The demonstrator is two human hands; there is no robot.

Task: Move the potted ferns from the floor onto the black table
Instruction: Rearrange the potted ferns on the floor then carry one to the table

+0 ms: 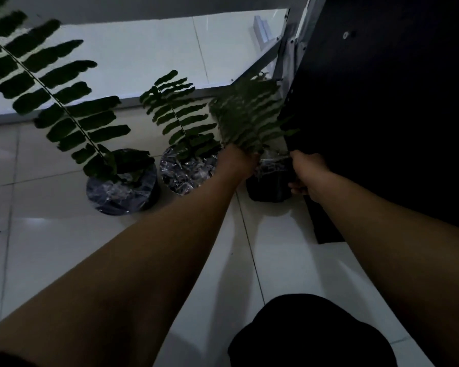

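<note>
Ferns in three black pots stand in a row on the white tiled floor [51, 247]: left pot [122, 193], middle pot [188, 172], right pot [272, 184]. Left hand [239, 161] and right hand [309, 173] clamp opposite sides of the right pot, just beside the black table [395, 115]

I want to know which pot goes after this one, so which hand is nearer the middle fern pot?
Left. The left hand grips the rightmost pot on the side facing the middle fern pot; the right hand holds the far side, by the black table.
</note>
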